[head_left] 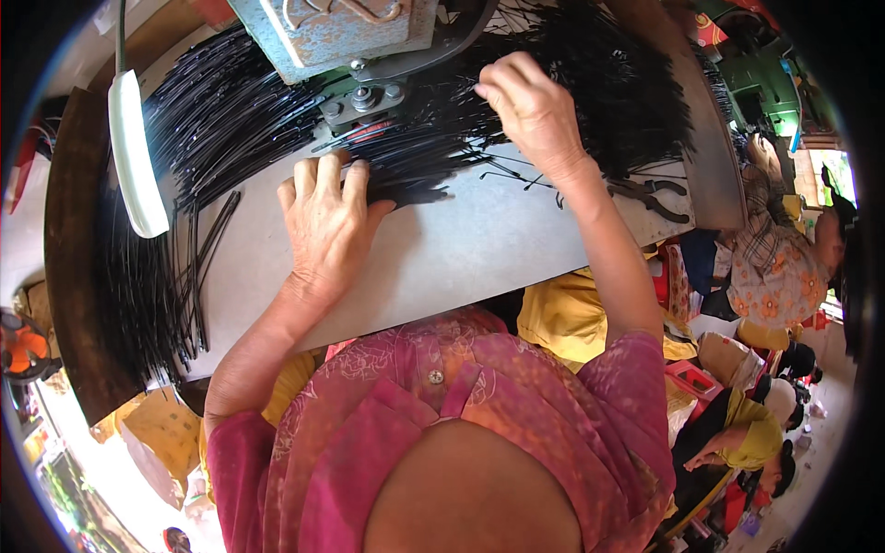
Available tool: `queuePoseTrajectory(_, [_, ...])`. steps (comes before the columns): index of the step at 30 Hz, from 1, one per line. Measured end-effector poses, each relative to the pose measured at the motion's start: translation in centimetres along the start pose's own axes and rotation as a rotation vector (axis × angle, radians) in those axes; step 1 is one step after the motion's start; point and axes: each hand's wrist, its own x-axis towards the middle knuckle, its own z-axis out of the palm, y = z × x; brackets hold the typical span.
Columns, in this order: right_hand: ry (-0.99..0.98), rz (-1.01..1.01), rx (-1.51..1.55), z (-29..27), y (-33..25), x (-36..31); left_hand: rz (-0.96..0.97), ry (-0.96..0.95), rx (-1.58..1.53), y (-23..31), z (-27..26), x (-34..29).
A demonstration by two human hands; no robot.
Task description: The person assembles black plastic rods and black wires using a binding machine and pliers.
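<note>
My left hand [324, 217] is at the near side of a press-like machine [364, 101], its fingers bent, its tips hidden and its thumb beside a bundle of thin black cables [406, 166]. What its fingers close on, if anything, I cannot make out. Up and to the right, my right hand [533, 115] is raised over more black cables, fingers curled into a pinch; whatever is between them is too small to name. A thin red part [371, 132] shows at the machine's base, just beyond my left fingers.
A large heap of black cables [618, 92] covers the table's far right; other bundles [230, 111] lie at the left. Black-handled pliers [653, 196] rest near the right edge of the metal table [442, 249]. A white lamp [138, 152] hangs at left. Other people sit at the right.
</note>
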Motion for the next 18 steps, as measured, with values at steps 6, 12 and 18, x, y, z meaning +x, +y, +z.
queuePoseTrajectory(6, [0.186,0.300,0.362,-0.8,-0.1,1.0,0.233,-0.125,-0.148,-0.1,1.8,0.4])
queuePoseTrajectory(12, [0.185,0.246,0.300,1.3,0.4,0.1,0.225,-0.113,-0.148,-1.3,2.3,0.7])
queuePoseTrajectory(18, [0.151,0.414,0.484,2.4,0.7,0.0,0.200,-0.081,-0.190,-1.1,2.5,1.2])
